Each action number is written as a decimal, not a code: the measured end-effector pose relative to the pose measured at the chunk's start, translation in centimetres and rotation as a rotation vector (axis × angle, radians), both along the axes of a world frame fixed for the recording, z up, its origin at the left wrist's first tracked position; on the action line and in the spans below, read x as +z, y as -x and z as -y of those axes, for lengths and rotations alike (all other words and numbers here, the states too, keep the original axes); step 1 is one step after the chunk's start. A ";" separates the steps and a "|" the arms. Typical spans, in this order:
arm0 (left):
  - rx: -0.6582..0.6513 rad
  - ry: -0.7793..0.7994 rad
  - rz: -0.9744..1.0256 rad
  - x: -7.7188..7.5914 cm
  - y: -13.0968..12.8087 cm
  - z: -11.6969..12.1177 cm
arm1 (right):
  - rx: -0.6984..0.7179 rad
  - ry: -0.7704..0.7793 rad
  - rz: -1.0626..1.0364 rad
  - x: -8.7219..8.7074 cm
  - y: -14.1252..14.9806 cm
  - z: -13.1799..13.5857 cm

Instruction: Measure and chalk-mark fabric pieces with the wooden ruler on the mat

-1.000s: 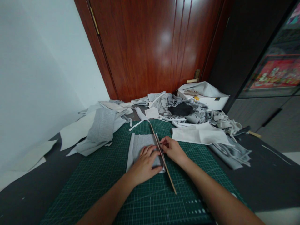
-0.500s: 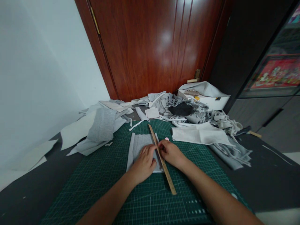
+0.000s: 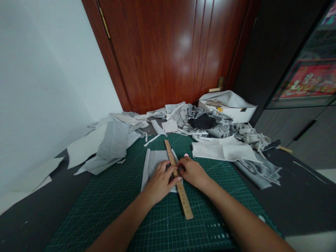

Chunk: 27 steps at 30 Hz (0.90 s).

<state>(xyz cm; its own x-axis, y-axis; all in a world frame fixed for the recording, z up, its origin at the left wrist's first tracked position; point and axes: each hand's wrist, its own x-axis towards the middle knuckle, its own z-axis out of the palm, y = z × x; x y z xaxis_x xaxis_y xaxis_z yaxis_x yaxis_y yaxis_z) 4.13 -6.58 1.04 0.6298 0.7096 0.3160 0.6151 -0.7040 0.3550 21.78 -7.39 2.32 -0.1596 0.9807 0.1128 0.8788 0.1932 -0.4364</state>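
A wooden ruler [image 3: 186, 204] lies slanted across the right side of a folded grey piece of fabric [image 3: 156, 156] on the green cutting mat [image 3: 115, 196]. My left hand [image 3: 162, 182] rests over the fabric, its fingers and thumb closed on the ruler near the middle. At the ruler's right edge, my right hand [image 3: 193, 171] is closed, fingers curled by the fabric's rolled right border [image 3: 174, 154]. Whatever sits between those fingertips is hidden. Just beyond the right knuckles shows a small pink round thing [image 3: 186, 155].
Left of the mat lie grey and white fabric pieces [image 3: 112, 140]. A white folded cloth [image 3: 223, 148] overlaps the mat's right side, with heaped scraps [image 3: 223, 122] and a white box [image 3: 240, 113] behind. A wooden door [image 3: 162, 52] stands at the back.
The ruler has turned so more of its flat face shows, and its near end has shifted slightly left. My left fingers and thumb have moved onto it. The right hand has barely moved.
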 end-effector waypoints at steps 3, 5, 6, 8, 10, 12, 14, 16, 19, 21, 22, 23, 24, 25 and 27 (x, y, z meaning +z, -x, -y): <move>0.001 -0.006 -0.023 -0.2 0.3 -0.2 | -0.002 -0.005 0.012 0.0 -0.1 0.0; 0.003 -0.008 -0.041 -0.4 0.5 -0.4 | -0.012 -0.012 0.016 0.0 -0.1 0.0; 0.005 -0.009 -0.049 -0.4 0.6 -0.4 | -0.017 -0.013 0.018 0.1 -0.1 0.0; 0.005 -0.014 -0.062 -0.5 0.7 -0.5 | -0.027 -0.012 0.022 0.1 -0.2 0.0; -0.004 -0.024 -0.073 -0.5 0.8 -0.5 | -0.035 -0.010 0.030 0.1 -0.2 0.0; -0.017 -0.036 -0.082 -0.4 0.8 -0.4 | -0.040 -0.015 0.043 0.1 -0.2 0.0; -0.023 -0.043 -0.084 -0.3 0.7 -0.4 | -0.038 -0.020 0.057 0.0 -0.2 0.0; -0.018 -0.036 -0.079 -0.2 0.6 -0.3 | -0.036 -0.027 0.064 0.0 -0.2 0.1; -0.001 -0.016 -0.065 -0.2 0.6 -0.4 | -0.033 -0.030 0.063 0.0 -0.2 0.1; 0.009 -0.010 -0.062 -0.2 0.6 -0.4 | -0.036 -0.025 0.066 0.0 -0.2 0.0; 0.013 -0.009 -0.065 -0.3 0.6 -0.5 | -0.038 -0.021 0.069 0.0 -0.3 0.0; 0.018 -0.009 -0.070 -0.3 0.6 -0.5 | -0.038 -0.016 0.071 0.0 -0.3 0.0; 0.026 -0.009 -0.077 -0.3 0.7 -0.5 | -0.038 -0.013 0.073 0.0 -0.3 0.0; 0.035 -0.010 -0.085 -0.4 0.7 -0.5 | -0.035 -0.012 0.075 0.0 -0.3 0.0; 0.054 -0.025 -0.106 -0.6 0.7 -0.5 | -0.033 -0.017 0.076 0.0 -0.3 0.0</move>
<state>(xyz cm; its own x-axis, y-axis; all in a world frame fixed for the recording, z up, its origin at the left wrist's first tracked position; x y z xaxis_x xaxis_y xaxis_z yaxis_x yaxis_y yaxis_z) 3.45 -6.08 0.47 0.6221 0.7358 0.2676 0.6853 -0.6770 0.2686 22.07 -7.35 2.34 -0.1357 0.9837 0.1177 0.9155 0.1699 -0.3648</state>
